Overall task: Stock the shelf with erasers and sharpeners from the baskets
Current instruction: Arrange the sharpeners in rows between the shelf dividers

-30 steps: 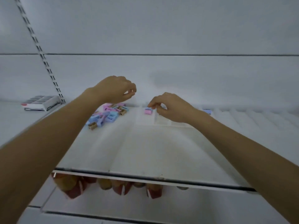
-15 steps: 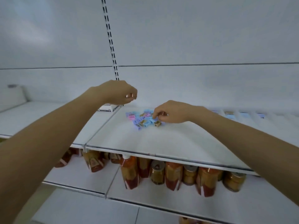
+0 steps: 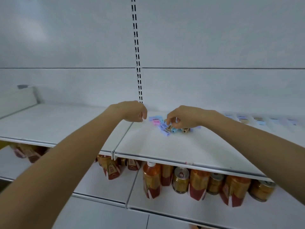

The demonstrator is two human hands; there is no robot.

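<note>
A loose pile of small sharpeners (image 3: 165, 128), pink, blue, lilac and gold, lies on the white shelf (image 3: 181, 151) near its back wall. My right hand (image 3: 183, 118) is over the pile, thumb and fingers pinched on a sharpener at its top. My left hand (image 3: 133, 111) hovers just left of the pile with its fingers curled in; whether anything is inside them is hidden. Further right on the same shelf stands a row of small items (image 3: 259, 120) in white divider lanes.
A slotted upright (image 3: 137, 63) runs up the back wall behind my left hand. The shelf below holds several orange bottles and cans (image 3: 181, 180). A white angled panel (image 3: 18, 98) stands at the far left. No baskets are in view.
The view has swung left and down since a second ago. My right hand moved from the divider lanes to the sharpener pile and now pinches one. My left hand stayed curled beside the pile.
</note>
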